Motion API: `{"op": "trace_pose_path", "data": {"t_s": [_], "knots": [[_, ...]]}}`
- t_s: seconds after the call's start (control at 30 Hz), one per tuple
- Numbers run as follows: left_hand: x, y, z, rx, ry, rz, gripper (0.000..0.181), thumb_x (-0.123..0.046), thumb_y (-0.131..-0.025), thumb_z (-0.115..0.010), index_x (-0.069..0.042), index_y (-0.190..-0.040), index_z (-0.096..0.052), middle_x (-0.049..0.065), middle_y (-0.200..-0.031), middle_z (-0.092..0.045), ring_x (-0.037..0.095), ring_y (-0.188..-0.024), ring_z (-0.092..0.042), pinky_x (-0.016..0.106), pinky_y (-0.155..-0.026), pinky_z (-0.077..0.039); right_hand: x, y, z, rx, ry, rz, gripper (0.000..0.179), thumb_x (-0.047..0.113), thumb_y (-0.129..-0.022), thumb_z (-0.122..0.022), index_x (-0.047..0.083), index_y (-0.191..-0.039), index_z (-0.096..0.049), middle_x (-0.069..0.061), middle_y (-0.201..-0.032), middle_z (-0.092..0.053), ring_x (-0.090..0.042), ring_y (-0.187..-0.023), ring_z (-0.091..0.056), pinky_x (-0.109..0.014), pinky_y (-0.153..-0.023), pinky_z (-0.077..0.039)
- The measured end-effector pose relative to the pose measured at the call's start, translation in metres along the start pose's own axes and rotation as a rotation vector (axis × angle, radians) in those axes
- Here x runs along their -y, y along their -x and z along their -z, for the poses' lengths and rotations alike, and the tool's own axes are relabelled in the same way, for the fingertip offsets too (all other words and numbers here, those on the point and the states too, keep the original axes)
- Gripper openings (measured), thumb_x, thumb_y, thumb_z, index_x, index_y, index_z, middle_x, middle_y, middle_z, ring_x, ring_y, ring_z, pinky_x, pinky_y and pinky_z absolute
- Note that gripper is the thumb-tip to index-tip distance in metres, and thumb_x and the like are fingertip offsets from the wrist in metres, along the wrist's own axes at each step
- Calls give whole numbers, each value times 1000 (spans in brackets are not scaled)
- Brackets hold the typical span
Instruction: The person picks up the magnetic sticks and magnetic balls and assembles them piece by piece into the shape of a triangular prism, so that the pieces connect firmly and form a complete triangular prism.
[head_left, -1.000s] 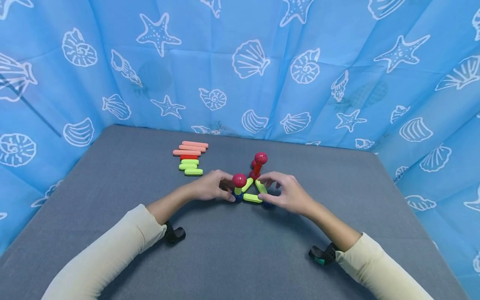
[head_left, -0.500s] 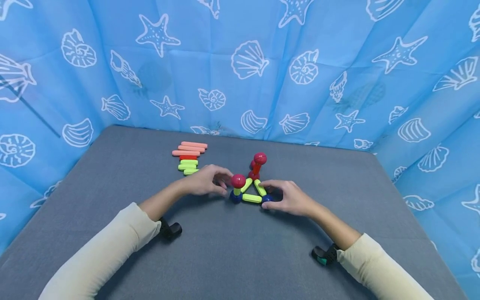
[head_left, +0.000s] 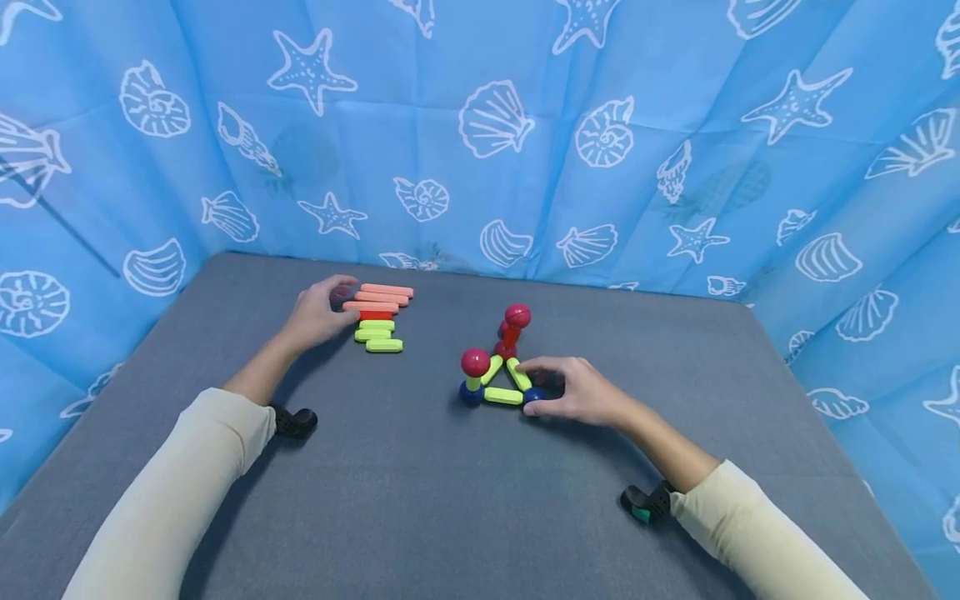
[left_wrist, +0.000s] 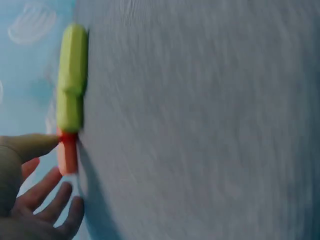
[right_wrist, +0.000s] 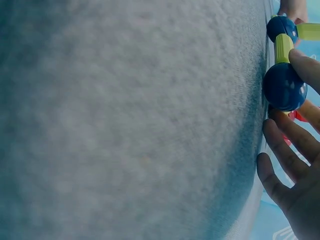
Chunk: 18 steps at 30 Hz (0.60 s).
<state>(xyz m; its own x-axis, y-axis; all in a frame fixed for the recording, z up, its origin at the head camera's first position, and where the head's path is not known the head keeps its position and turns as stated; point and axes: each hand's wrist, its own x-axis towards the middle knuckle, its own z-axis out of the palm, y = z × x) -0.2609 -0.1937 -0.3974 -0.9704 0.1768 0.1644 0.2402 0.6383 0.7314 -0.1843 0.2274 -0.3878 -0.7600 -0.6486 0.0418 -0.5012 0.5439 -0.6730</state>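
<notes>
My left hand (head_left: 318, 315) is at the left ends of three salmon rods (head_left: 384, 298), fingers spread and nothing held. In the left wrist view its thumb (left_wrist: 37, 146) overlaps the end of the rod row. My right hand (head_left: 581, 393) holds a blue ball (right_wrist: 285, 87) between thumb and index finger. That ball is one corner of a triangle of yellow-green rods (head_left: 503, 396) on the table. Another blue ball (head_left: 472, 393) at the left corner bears a short upright rod topped by a red ball (head_left: 476, 362). At the back corner, an upright red rod (head_left: 511, 337) carries another red ball (head_left: 517, 315).
Below the salmon rods lie a short red rod (head_left: 376, 315) and three yellow-green rods (head_left: 384, 345), side by side. The grey table (head_left: 450, 508) ends at a blue curtain (head_left: 420, 150) with white shell prints, behind and at both sides.
My left hand has left the left corner of the triangle and moved left and away from me to the salmon rods. The right hand has settled around the blue ball at the right corner.
</notes>
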Motion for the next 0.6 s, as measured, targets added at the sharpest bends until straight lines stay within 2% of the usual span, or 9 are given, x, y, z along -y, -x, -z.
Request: {"op": "trace_pose_path", "data": {"t_s": [0.1,0.2,0.43,0.6], "knots": [[8,-1,4,58,-23,35,52,-4,-93,-66,4,-141,-47,31,-132,-55,44,-123,-51,59,-100,-41,0,-1,1,5,0,4,55,25,-85,-80,6,-133,-61,-8,-122,-66,-24,-105,-62,-42,-89,-53],[11,-3,5,80,-33,35,50,-4,-93,-67,3,-139,-49,28,-130,-58,43,-123,-51,59,-102,-39,0,-2,2,6,-4,6,54,25,-84,-80,5,-132,-62,-8,-121,-67,-25,-104,-63,-44,-88,-53],[18,-6,3,59,-43,20,38,0,-95,-64,2,-132,-55,25,-117,-64,39,-110,-57,56,-96,-43,-1,-3,1,16,-22,6,55,25,-84,-81,5,-132,-62,-9,-121,-67,-25,-104,-62,-45,-88,-52],[18,-7,5,6,49,5,37,-3,-96,-64,3,-132,-56,24,-116,-65,36,-107,-60,50,-88,-49,-1,-3,2,17,-27,9,55,25,-85,-80,4,-132,-62,-9,-121,-66,-26,-104,-62,-46,-88,-52]]}}
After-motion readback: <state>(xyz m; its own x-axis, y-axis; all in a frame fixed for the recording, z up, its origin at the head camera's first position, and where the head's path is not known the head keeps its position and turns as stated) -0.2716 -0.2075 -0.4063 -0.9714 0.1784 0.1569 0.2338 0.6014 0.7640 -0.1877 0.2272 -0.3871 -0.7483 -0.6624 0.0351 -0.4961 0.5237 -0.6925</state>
